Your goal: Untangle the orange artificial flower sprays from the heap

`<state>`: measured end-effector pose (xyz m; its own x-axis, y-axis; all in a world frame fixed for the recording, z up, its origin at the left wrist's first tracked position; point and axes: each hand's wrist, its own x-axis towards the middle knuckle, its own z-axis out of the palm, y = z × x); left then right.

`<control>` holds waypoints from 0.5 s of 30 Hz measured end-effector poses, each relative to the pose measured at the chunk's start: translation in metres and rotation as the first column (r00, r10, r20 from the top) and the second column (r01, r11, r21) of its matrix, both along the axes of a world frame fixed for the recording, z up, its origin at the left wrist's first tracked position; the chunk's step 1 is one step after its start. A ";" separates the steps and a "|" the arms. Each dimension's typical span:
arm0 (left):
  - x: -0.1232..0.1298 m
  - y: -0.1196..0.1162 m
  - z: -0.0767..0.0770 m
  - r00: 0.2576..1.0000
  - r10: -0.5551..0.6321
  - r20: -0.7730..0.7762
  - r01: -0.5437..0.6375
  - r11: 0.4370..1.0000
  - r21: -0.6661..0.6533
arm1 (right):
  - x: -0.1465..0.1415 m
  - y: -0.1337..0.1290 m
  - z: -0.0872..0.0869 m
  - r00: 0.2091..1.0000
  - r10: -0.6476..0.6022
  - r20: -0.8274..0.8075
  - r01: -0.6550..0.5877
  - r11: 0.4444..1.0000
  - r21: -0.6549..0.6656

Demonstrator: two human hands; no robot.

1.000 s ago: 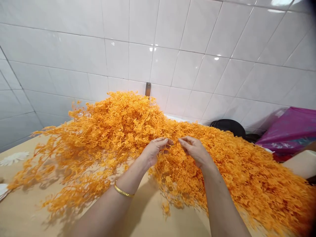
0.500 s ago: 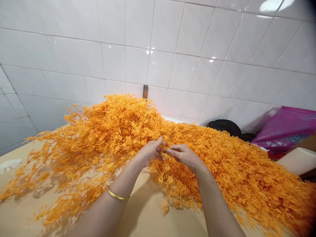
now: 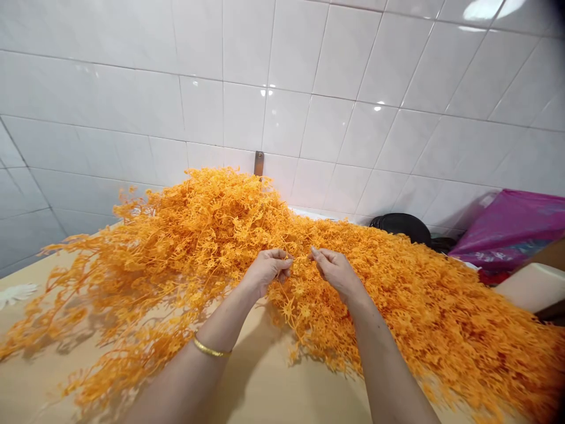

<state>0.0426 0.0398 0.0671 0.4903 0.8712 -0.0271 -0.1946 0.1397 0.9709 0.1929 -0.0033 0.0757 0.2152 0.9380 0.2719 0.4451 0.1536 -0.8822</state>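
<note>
Orange artificial sprigs with small star-shaped blossoms lie in two big heaps, a left heap (image 3: 212,224) and a longer right heap (image 3: 424,294). My left hand (image 3: 269,271), with a gold bangle on its forearm, is closed in a pinch at the middle, where the heaps meet; orange bits show at its fingertips, too small to make out fully. Just to the right, my right hand (image 3: 335,271) is pinched too, thumb against forefinger, in front of the right heap. What it holds, if anything, cannot be made out. The two hands are a small gap apart.
The heaps rest on a beige table (image 3: 260,377) against a white tiled wall (image 3: 247,112). A metal strip (image 3: 259,164) stands at the wall. Black round objects (image 3: 404,227), a purple bag (image 3: 512,229) and a white object (image 3: 534,287) are at the right. Something white and leaf-shaped (image 3: 17,294) lies far left.
My hands have moved apart at the fingertips. The left fingers have curled in more, and my right hand has shifted slightly right and up.
</note>
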 end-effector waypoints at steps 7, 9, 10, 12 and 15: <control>0.003 -0.003 0.001 0.999 -0.021 0.041 0.020 1.000 0.010 | -0.008 0.002 -0.005 0.979 0.154 -0.134 -0.165 0.984 -0.070; 0.003 -0.004 0.000 0.999 -0.039 0.021 0.039 0.999 0.010 | -0.010 0.003 -0.007 0.979 0.099 -0.177 -0.102 0.995 -0.008; 0.004 -0.004 0.000 0.999 -0.054 0.008 0.054 0.999 0.008 | -0.010 0.004 -0.007 0.977 0.076 -0.200 -0.075 0.997 0.014; 0.004 -0.003 -0.001 0.997 -0.077 -0.015 0.077 0.997 -0.003 | -0.009 0.005 -0.008 0.969 0.065 -0.237 -0.060 0.998 0.026; 0.005 -0.002 -0.004 0.998 -0.067 -0.023 0.066 0.997 -0.031 | -0.010 0.004 -0.007 0.962 0.065 -0.266 -0.064 0.998 0.010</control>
<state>0.0477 0.0375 0.0632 0.5457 0.8354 -0.0656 -0.1605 0.1811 0.9703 0.1830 0.0008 0.0692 0.2191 0.9519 0.2142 0.1831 0.1755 -0.9673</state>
